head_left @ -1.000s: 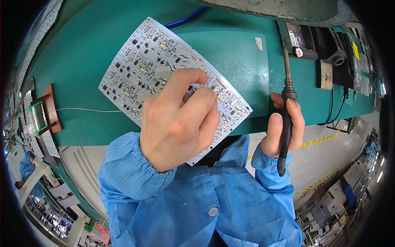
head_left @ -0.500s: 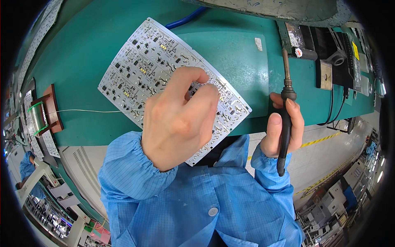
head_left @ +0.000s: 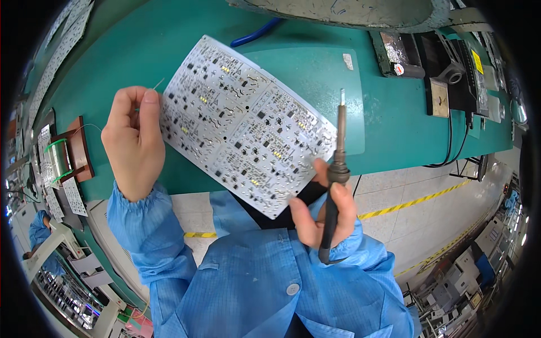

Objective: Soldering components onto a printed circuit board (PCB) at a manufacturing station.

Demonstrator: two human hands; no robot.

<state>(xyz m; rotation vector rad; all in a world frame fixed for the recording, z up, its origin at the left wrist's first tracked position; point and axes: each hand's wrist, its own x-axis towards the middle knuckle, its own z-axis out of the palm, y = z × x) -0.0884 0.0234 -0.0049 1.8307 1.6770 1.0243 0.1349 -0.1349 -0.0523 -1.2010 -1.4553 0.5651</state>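
A white circuit board (head_left: 242, 127) dotted with small dark, silver and yellow parts lies slanted in front of me, its near corner past the table's edge. Beside its left edge, my left hand (head_left: 134, 135) pinches a thin solder wire (head_left: 159, 84) between thumb and forefinger, the end poking up past them. The wire trails back to a green-rimmed spool (head_left: 58, 159) on a brown stand. My right hand (head_left: 345, 211) is closed round the dark handle of a soldering iron (head_left: 338, 169), tip pointing away. Its fingers are by the board's right edge; whether they touch it I cannot tell.
The green table mat (head_left: 186, 19) carries a clear sheet (head_left: 315, 73) beyond the board. A blue cable (head_left: 255, 35) runs under a worn grey shape (head_left: 349, 12) at the far side. Black equipment (head_left: 451, 67) and a small pad (head_left: 439, 98) stand at the right.
My left hand has moved left off the board, still pinching the wire. My right hand has brought the iron left to the board's right edge. The board has shifted slightly.
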